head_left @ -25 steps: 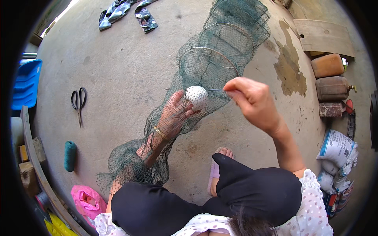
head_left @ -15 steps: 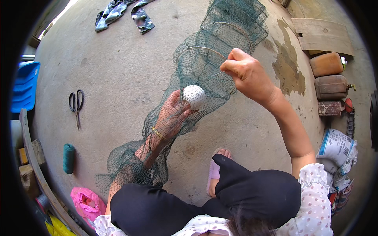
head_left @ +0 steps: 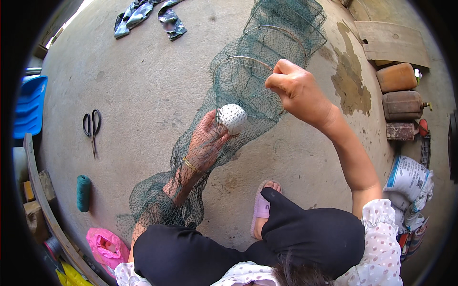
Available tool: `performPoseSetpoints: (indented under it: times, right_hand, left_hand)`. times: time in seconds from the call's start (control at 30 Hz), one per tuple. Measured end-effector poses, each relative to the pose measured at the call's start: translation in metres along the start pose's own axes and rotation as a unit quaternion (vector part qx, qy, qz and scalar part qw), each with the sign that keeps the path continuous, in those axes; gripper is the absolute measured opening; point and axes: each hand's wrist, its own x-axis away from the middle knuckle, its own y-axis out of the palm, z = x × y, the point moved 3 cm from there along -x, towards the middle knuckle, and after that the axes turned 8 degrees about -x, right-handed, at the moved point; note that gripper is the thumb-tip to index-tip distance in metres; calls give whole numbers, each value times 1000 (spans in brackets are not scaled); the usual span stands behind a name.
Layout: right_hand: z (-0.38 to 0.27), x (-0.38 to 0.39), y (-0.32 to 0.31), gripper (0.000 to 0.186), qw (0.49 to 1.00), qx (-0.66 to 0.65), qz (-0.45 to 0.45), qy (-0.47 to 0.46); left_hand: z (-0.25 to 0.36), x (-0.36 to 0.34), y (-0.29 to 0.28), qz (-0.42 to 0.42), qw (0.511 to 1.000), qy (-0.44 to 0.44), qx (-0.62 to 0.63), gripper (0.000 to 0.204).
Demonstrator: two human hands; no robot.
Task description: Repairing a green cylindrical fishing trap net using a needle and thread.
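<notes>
A long dark-green net tube (head_left: pixel 238 57) with wire hoops stretches from my lap to the far floor. My left hand (head_left: pixel 210 140), wearing a gold bracelet, is inside the tube, its forearm covered by bunched mesh. Its fingers cup a smooth white ball (head_left: pixel 232 119) from below, and mesh passes over the ball. Outside the net, my right hand (head_left: pixel 298 90) is closed in a pinch beside a hoop (head_left: pixel 250 60). A thin needle-like sliver (head_left: pixel 262 90) pokes out under its fingers, over the mesh; the rest is hidden in the grip.
Black-handled scissors (head_left: pixel 92 131) and a green twine spool (head_left: pixel 83 193) lie on the concrete at left, near a pink plastic bag (head_left: pixel 107 248) and a blue tray (head_left: pixel 31 107). Jugs (head_left: pixel 400 106), a wooden board (head_left: pixel 391 42) and a white sack (head_left: pixel 405 176) line the right side. Patterned cloth (head_left: pixel 171 23) lies far off.
My left hand and the white ball have shifted very slightly left and down inside the net. My right hand has moved a little left, its pinch kept.
</notes>
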Motion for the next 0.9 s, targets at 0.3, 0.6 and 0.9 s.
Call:
performPoseSetpoints:
  times: [0.3, 0.6, 0.9]
  right_hand:
    - [7, -3, 13, 3, 1000, 17, -26, -1]
    - [0, -2, 15, 1, 995, -94, -40, 18]
    - [-1, 3, 31, 4, 962, -249, -85, 74]
  left_hand:
    - [2, 4, 4, -13, 997, 43, -60, 46]
    - [1, 5, 3, -41, 988, 99, -113, 44]
    - [-4, 5, 6, -44, 997, 51, -30, 49]
